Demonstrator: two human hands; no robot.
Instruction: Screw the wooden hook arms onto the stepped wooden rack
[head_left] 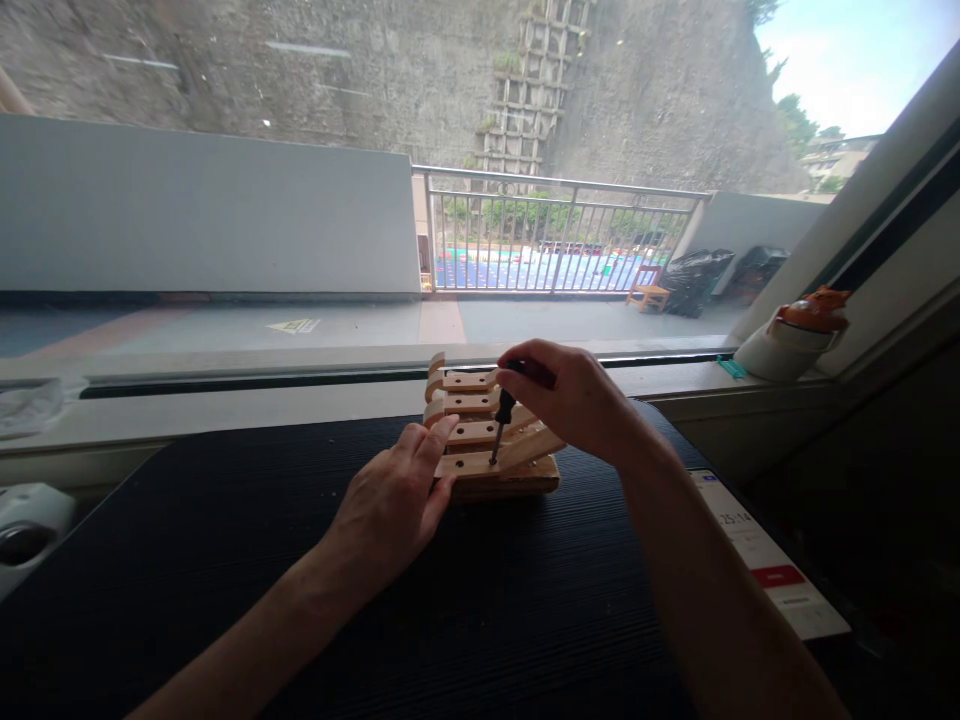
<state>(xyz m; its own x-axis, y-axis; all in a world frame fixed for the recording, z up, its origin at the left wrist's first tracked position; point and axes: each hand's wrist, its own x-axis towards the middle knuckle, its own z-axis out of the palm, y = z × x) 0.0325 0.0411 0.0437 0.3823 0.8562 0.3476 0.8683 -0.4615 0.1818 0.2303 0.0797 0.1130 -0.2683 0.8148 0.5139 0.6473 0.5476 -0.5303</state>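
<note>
A wooden assembly (480, 432) of stacked slats with hook-shaped ends and round holes sits on a black ribbed table (480, 600) near the window. My right hand (577, 400) is closed round the dark handle of a screwdriver (501, 425), whose tip stands in the nearest slat. My left hand (397, 500) rests against the assembly's left side, fingers stretched out and pressing on the wood.
A window sill (225, 400) runs behind the table. A white container with an orange lid (795, 335) stands on the sill at right. A phone (769, 555) with a lit screen lies at the table's right edge. A white object (26, 530) sits at far left.
</note>
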